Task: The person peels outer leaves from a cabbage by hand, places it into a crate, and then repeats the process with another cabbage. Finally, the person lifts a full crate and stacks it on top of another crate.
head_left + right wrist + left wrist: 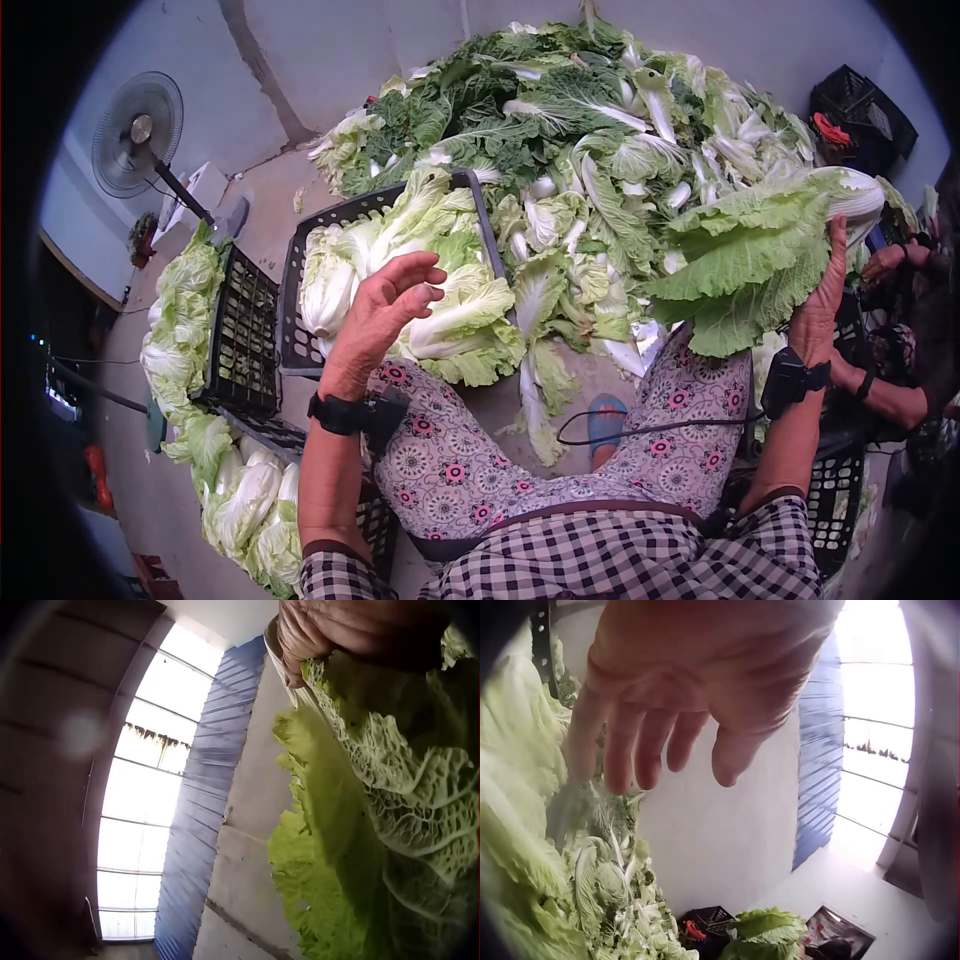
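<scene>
My right hand (822, 300) grips a large napa cabbage (745, 245) near its white base, raised above my right knee. Its loose green outer leaves spread toward the left. In the right wrist view, the fingers of the right hand (360, 630) curl at the pale stem end, and a broad wrinkled leaf (337, 847) hangs below. My left hand (385, 310) holds nothing and hovers over the near side of a dark plastic crate (484, 228) filled with napa cabbages (440, 310). From the left wrist, the left hand's fingers (652, 746) look loosely extended and spread apart.
A big heap of cabbages and loose leaves (560, 130) lies ahead against the wall. More cabbages (180, 320) and a black crate (240, 325) stand at left, near a fan (138, 135). Another person's arm (895, 395) is close at right. A cable (660, 430) crosses my lap.
</scene>
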